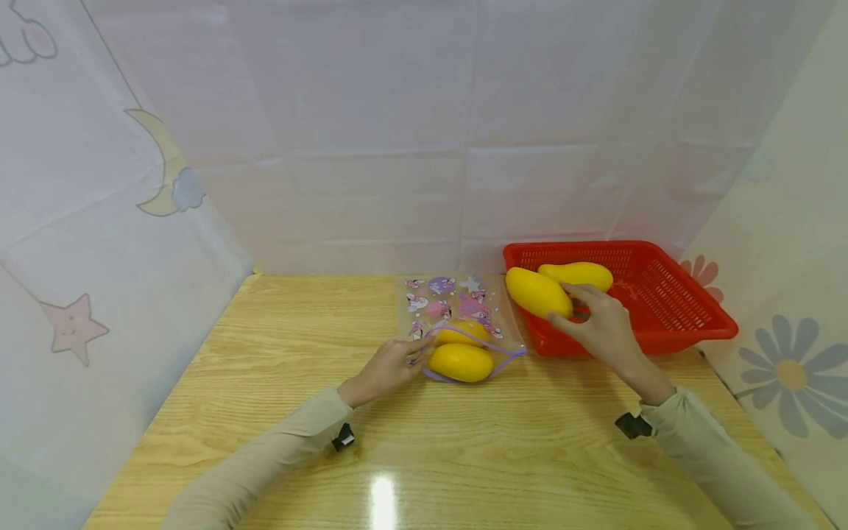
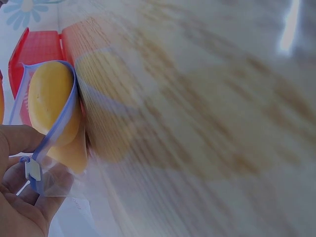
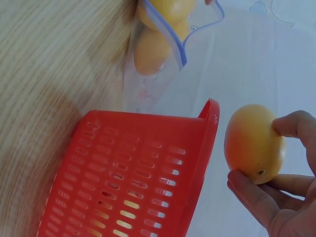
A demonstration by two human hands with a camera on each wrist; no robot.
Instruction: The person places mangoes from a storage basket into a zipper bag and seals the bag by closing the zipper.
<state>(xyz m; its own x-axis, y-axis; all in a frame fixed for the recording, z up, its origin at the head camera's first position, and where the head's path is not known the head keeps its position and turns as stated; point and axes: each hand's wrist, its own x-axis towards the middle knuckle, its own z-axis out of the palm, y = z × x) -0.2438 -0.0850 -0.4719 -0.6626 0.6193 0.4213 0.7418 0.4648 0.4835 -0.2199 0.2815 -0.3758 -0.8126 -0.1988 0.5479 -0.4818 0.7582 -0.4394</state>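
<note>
A clear zip bag (image 1: pixel 442 300) with a printed pattern and a purple zip edge lies on the table, its mouth spread toward me. Two yellow mangoes are at its mouth, the nearer mango (image 1: pixel 461 363) in front of the other mango (image 1: pixel 464 333). My left hand (image 1: pixel 387 372) pinches the bag's left edge beside the white slider (image 2: pixel 33 169). At the right, my right hand (image 1: pixel 604 329) grips another mango (image 1: pixel 538 292) between thumb and fingers, over the left rim of the red basket (image 1: pixel 689 313). One more yellow mango (image 1: pixel 583 274) lies inside that basket.
The slotted basket stands at the back right of the wooden table (image 1: pixel 298 324), close to the white back sheet (image 1: pixel 371 199). Printed sheets also hang at the left and right. A black strap piece (image 1: pixel 634 425) shows at my right wrist.
</note>
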